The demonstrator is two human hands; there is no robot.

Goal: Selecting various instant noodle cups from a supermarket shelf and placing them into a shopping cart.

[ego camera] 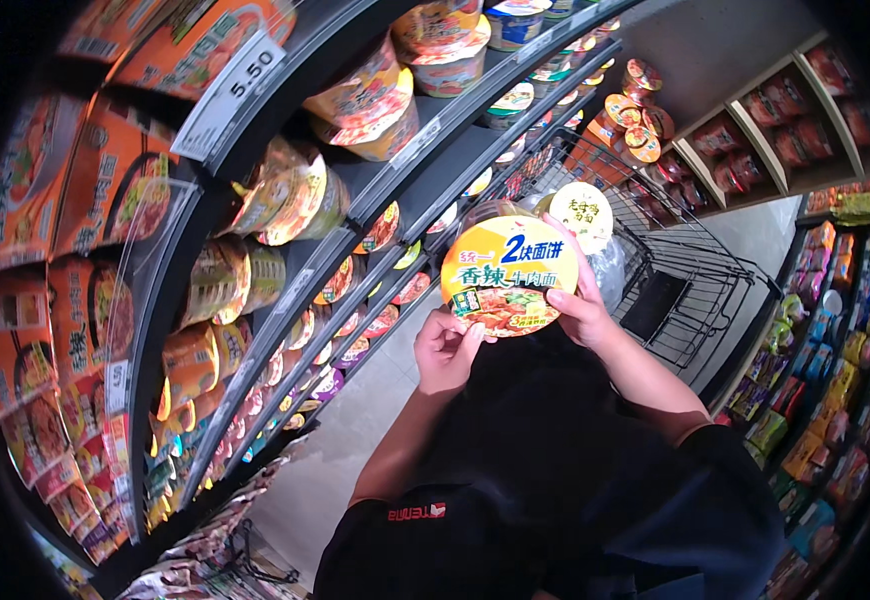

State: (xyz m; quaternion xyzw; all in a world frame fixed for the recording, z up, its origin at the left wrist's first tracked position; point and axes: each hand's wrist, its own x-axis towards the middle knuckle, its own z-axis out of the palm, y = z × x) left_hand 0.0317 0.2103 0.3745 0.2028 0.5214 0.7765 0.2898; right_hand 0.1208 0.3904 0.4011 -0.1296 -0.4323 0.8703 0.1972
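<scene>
Between my two hands is an instant noodle tub (510, 262), its round yellow and orange lid turned up towards me. The lid bears printed writing and a picture of noodles with meat. My right hand (583, 300) wraps the tub's right side, thumb on the lid's edge. At the lower left of the rim, my left hand (448, 346) pinches the edge with thumb and fingers. Just beyond the tub, a second noodle tub with a pale lid (583, 216) sits at the shopping cart, partly covered. The side of the held tub is mostly hidden by its lid.
A black wire shopping cart (694, 300) stands ahead, with a clear plastic bag (609, 274) in it. Shelves of noodle tubs (289, 199) run along the left, with price-label rails (412, 154). On the right stands a rack of bagged snacks (817, 367). Stacked tubs (634, 124) are farther off.
</scene>
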